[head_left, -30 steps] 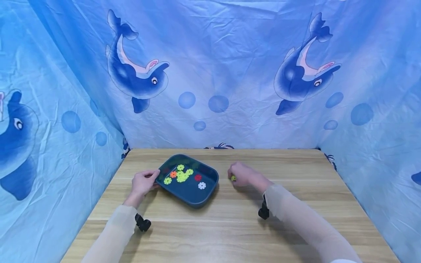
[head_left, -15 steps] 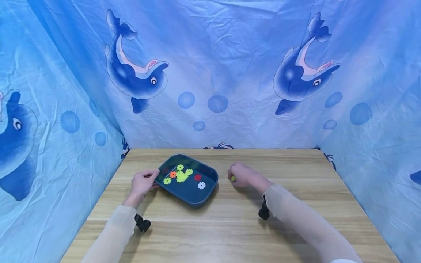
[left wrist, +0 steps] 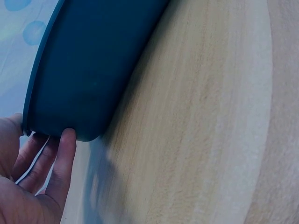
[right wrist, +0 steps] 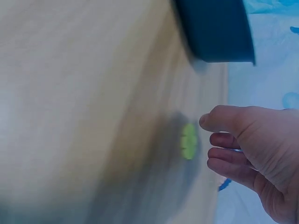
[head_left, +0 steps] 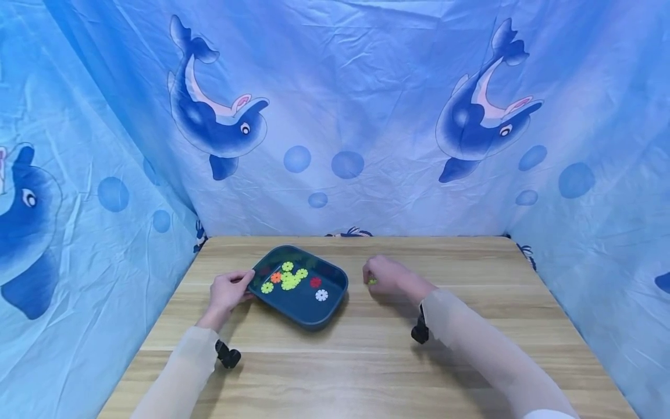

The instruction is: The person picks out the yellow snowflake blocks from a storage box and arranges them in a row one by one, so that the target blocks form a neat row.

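Observation:
My left hand [head_left: 227, 291] pinches the left corner of a dark blue rectangular tray [head_left: 298, 305], thumb at the rim and fingers against the outer wall [left wrist: 88, 70]. Inside lie several yellow-green flower-shaped discs [head_left: 288, 281], an orange one [head_left: 275, 277], a red one [head_left: 315, 282] and a white one [head_left: 321, 295]. Right of the tray, my right hand [head_left: 387, 275] hovers with loosely bent fingers close over a yellow-green flower disc [right wrist: 188, 141]. That disc lies on the table, apart from the fingertips in the right wrist view.
Everything stands on a light wooden table [head_left: 335, 372]. A blue dolphin-print cloth [head_left: 335, 87] rises behind the table's far edge and along both sides. Each wrist carries a small black camera, one on the left [head_left: 228, 356] and one on the right [head_left: 420, 333].
My right hand has lifted slightly from the yellow-green disc, which stays on the table. The left hand and the tray have not visibly moved.

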`<move>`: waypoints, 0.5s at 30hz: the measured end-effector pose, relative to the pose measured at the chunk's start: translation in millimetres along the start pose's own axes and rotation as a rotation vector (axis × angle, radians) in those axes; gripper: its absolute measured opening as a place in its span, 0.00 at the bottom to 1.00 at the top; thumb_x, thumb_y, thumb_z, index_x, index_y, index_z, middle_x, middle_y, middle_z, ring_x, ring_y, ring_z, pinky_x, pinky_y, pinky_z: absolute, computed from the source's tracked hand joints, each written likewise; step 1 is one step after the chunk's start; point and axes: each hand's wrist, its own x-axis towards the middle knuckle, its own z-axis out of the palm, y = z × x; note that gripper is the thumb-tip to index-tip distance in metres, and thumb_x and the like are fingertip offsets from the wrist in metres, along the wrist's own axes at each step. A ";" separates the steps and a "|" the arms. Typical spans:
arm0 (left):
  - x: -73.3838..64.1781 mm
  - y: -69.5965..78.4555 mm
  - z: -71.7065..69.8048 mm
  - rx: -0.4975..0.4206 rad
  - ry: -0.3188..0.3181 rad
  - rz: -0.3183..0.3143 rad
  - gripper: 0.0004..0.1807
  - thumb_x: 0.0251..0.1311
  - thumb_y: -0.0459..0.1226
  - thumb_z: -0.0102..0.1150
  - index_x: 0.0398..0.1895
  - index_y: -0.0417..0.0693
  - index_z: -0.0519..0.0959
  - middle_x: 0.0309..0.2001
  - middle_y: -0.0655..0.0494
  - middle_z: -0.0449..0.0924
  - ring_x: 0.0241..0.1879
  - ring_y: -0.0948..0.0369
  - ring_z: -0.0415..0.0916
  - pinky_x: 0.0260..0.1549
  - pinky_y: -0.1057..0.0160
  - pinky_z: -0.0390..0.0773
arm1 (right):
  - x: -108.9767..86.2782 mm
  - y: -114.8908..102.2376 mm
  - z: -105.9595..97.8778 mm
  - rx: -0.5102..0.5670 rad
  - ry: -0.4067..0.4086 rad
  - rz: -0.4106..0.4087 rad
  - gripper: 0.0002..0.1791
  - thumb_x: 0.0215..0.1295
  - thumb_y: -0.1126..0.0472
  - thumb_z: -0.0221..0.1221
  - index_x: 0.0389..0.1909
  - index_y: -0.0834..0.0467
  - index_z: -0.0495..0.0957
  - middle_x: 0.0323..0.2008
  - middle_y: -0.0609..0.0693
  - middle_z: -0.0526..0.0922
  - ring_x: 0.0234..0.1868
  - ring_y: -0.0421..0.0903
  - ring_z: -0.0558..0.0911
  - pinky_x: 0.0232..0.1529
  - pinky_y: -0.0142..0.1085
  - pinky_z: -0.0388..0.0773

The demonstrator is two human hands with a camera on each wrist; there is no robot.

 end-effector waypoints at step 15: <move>-0.2 1.3 -0.4 -0.005 -0.008 -0.015 0.29 0.74 0.49 0.65 0.64 0.34 0.82 0.59 0.33 0.84 0.30 0.66 0.88 0.37 0.62 0.90 | 38.8 -20.9 -55.1 -0.077 0.082 -0.089 0.12 0.67 0.65 0.69 0.48 0.65 0.87 0.47 0.60 0.91 0.53 0.56 0.88 0.57 0.44 0.86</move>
